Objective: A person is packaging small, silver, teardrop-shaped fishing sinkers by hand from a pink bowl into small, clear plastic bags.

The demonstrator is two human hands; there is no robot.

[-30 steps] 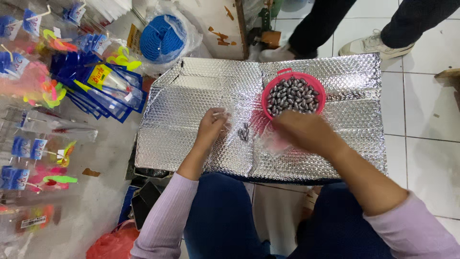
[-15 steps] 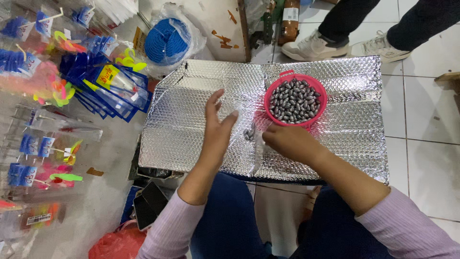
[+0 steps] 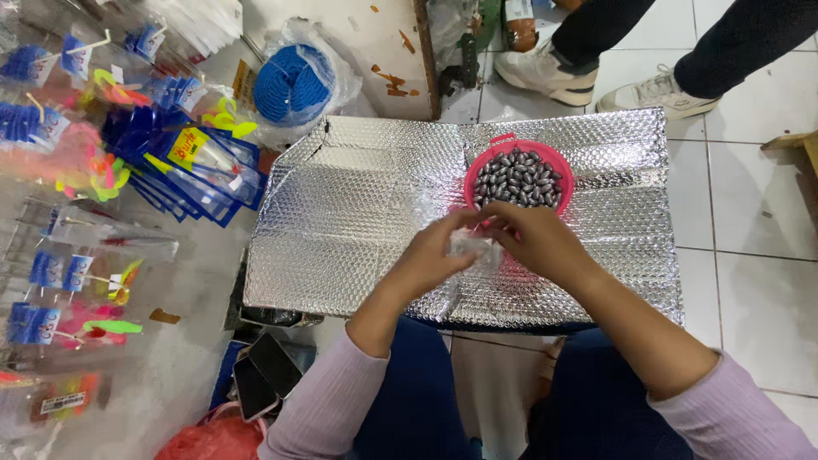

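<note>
My left hand (image 3: 430, 258) and my right hand (image 3: 535, 241) meet over a silver bubble-foil sheet (image 3: 358, 213) laid across my lap. Both hands pinch a small clear plastic bag (image 3: 474, 247) between them. Just beyond the hands stands a pink bowl (image 3: 475, 169) filled with several dark grey oval sinkers (image 3: 516, 177). What is inside the bag is too small to tell.
Packets of blue and bright fishing tackle (image 3: 192, 162) hang at the left. A bagged coil of blue rope (image 3: 294, 83) lies at the back. Another person's legs and white shoes (image 3: 545, 72) stand behind the foil sheet. A red bag (image 3: 213, 439) sits by my left knee.
My left hand was lifted open over the foil half a second ago; it has come down to meet the right hand, and both now pinch the clear bag.
</note>
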